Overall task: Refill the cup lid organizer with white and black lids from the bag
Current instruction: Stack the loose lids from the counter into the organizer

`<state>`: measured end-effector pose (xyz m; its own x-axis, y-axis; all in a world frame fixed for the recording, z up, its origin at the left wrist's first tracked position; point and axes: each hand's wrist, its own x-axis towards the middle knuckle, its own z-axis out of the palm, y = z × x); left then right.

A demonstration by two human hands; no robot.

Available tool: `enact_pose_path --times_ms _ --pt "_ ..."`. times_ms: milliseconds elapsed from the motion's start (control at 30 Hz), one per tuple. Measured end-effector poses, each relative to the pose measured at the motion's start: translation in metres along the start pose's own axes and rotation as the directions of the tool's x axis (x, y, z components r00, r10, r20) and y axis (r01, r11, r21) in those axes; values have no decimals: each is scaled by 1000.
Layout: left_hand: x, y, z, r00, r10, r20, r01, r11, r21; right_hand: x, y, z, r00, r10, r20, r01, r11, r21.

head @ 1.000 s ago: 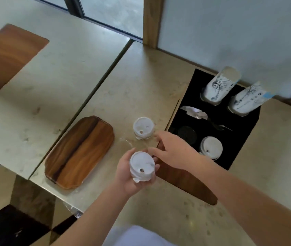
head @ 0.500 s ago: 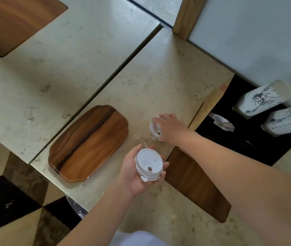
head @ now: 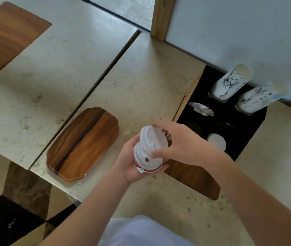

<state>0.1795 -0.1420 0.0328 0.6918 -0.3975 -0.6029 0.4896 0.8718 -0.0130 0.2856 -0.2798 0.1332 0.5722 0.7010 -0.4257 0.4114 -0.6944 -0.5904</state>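
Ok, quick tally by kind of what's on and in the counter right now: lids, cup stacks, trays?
White lids in the hands: at least 2, one in the right hand going onto those in the left hand
White lid in the black organizer: 1
Printed cup stacks: 2
Wooden tray: 1
Total: at least 6

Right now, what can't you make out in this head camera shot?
- How many white lids are stacked: the right hand covers part, and they are blurred.
- The dark organizer slot: too dark to read.
- The bag: not clearly visible.
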Motion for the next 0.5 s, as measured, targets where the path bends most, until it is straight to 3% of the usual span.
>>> enact_pose_path --times_ms 267,500 --pt "-1 -41 29 989 -119 83 112 990 88 -82 11 13 995 37 -98 -44 997 -66" --pt "-4 -77 61 984 -179 21 165 942 293 -124 26 21 977 71 -200 -72 997 7"
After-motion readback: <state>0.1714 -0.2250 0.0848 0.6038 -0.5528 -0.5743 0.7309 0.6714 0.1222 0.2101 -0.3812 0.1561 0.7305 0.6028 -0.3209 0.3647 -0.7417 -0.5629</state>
